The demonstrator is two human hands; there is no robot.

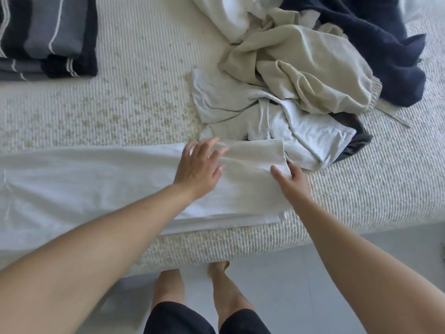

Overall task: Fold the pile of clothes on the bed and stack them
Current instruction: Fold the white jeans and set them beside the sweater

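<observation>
A white garment lies flat along the bed's near edge; left hand hovers fingers spread, apparently smoothing, right hand pinches its right corner, unfolded pile just beyond, folded striped stack far left

One head-worn wide-angle view looked forward and steeply down from above the standing person, close over the near edge of the bed. It took in both forearms, the legs and floor below, and the bed's surface ahead.
</observation>
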